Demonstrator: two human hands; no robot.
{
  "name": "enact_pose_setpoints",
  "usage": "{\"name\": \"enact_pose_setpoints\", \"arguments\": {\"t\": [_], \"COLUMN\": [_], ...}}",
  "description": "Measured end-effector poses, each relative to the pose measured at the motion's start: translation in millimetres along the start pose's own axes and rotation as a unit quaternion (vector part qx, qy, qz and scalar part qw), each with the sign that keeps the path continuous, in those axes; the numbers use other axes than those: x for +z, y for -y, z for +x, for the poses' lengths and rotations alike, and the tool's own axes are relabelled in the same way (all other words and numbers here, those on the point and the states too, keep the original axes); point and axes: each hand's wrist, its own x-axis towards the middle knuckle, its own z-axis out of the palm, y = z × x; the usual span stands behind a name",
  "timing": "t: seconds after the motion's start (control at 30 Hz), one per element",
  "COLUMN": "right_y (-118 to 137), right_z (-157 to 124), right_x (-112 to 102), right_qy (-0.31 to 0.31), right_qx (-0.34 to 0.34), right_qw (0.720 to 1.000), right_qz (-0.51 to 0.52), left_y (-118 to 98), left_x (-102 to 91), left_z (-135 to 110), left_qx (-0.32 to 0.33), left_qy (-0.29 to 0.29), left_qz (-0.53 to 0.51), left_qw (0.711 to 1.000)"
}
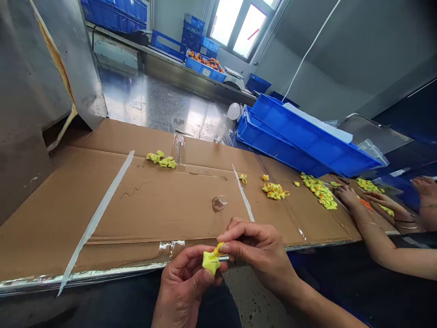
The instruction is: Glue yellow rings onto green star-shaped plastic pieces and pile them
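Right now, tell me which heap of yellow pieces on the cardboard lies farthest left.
The small heap standing alone; the other heaps lie far right, below the blue crates.

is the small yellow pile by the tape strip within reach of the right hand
Probably yes: bare cardboard lies between the right hand and the pile, though its fingers pinch the yellow piece with the left hand.
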Motion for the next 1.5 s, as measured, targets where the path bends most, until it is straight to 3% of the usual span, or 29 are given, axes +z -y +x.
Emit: {"name": "enact_pose_setpoints", "arguments": {"t": [0.5, 0.93, 1.2, 1.33, 1.5], "right_y": [-6, -5, -6, -10, -13], "right_z": [-2, -6, -14, -16, -24], "right_x": [0, -5, -4, -4, -3], "right_qy": [0.016, 0.067, 0.091, 0.070, 0.023], "right_qx": [-0.023, -0.118, -0.195, -0.202, -0.137], "right_qw": [0.999, 0.974, 0.957, 0.961, 0.988], "right_qz": [-0.027, -0.181, -0.194, -0.175, -0.066], "left_y": [1, 3, 2, 0, -6], "left_x": [-1.8, -7.3, -5.7, -7.7, -7.4], "left_z": [0, -1, -6, -7, -10], "left_qx": [0.005, 0.033, 0.054, 0.030, -0.065], "left_qy": [0.013, 0.015, 0.020, 0.021, 0.012], "left_qz": [0.001, 0.037, 0.057, 0.042, 0.007], "left_qw": [1.000, 0.999, 0.997, 0.998, 0.998]}}
